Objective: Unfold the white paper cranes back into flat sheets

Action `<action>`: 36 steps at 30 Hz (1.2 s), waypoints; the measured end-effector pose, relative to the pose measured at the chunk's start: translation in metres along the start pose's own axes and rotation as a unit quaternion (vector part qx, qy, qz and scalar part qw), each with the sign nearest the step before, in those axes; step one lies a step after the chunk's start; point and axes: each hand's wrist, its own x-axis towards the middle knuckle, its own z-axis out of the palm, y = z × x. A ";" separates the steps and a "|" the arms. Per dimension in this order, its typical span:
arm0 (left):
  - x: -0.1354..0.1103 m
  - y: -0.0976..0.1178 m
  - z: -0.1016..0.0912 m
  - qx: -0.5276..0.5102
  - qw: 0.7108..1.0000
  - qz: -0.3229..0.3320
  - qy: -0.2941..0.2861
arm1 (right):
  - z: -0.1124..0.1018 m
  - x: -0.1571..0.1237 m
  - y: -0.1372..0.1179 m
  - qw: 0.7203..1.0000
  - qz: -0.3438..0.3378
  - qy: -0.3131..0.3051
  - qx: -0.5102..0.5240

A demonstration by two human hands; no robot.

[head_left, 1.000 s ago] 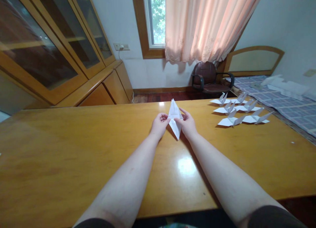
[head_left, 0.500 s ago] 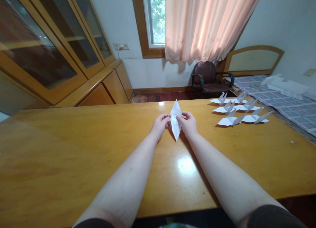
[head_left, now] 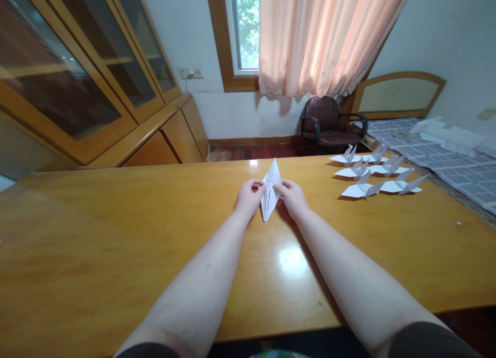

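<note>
A white folded paper piece, long and pointed at both ends, is held between both hands over the middle of the wooden table. My left hand pinches its left edge with closed fingers. My right hand pinches its right edge the same way. The paper stands narrow, its upper tip pointing away from me and its lower tip toward me. Several finished white paper cranes sit in a group on the table to the right, apart from my hands.
A glass-fronted wooden cabinet lines the left wall. Beyond the table's far edge stand a dark armchair, a window with a pink curtain, and a bed with a checked cover at the right.
The paper has been folded narrower between my hands, and both hands have drawn closer together. The paper's lower tip has swung slightly to the left.
</note>
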 end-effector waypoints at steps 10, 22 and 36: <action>-0.002 0.000 -0.002 0.151 0.986 0.066 -0.001 | -0.003 -0.001 -0.001 0.996 -0.046 0.039 -0.069; -0.006 0.007 -0.003 0.182 0.982 0.051 0.018 | 0.001 -0.001 0.005 0.994 -0.059 0.005 -0.093; -0.003 0.007 -0.005 0.174 0.979 0.097 0.044 | 0.002 -0.004 -0.001 0.998 -0.059 -0.010 0.026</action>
